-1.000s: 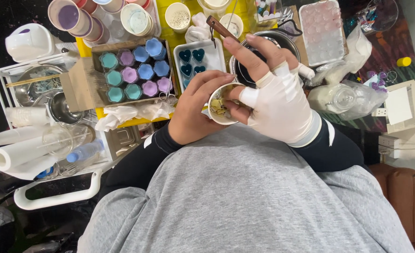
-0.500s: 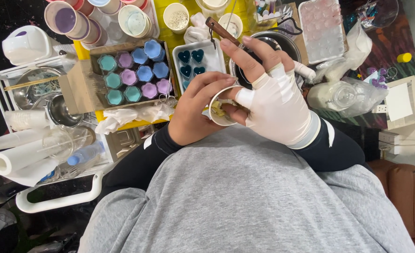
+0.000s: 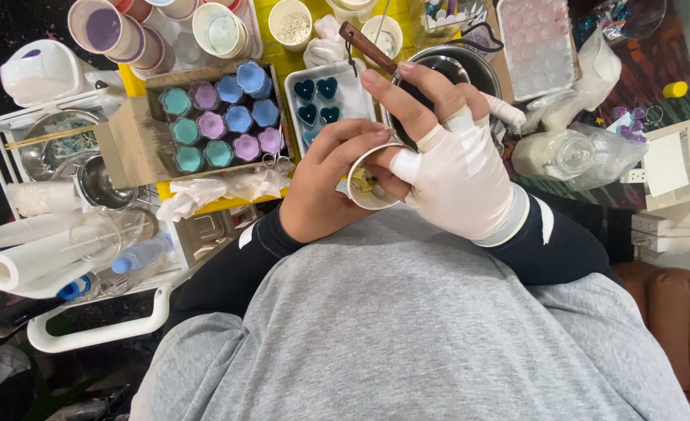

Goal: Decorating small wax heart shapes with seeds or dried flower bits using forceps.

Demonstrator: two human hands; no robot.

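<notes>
My bare left hand [image 3: 319, 189] wraps around a small white paper cup [image 3: 363, 196] held close to my chest, fingers curled over its rim. Yellowish bits lie inside the cup. My right hand [image 3: 455, 173], in a white fingerless glove, grips the cup's other side with its taped thumb on the rim. Its index and middle fingers stretch out over a dark metal pot [image 3: 469, 64]. A brown wooden handle [image 3: 367, 47] lies just beyond those fingertips; I cannot tell whether they touch it.
Beyond the hands, a cardboard box [image 3: 127, 144] holds several flower-shaped moulds in teal, purple and blue. Beside it is a white tray [image 3: 352, 93] of dark heart shapes. Stacked cups [image 3: 119, 31], a clear mould tray [image 3: 536, 47], a bagged jar [image 3: 567, 152] and paper rolls [image 3: 17, 257] surround them.
Both hands and the cup have drifted slightly lower, toward my body. My left fingers have curled further over the cup's rim.
</notes>
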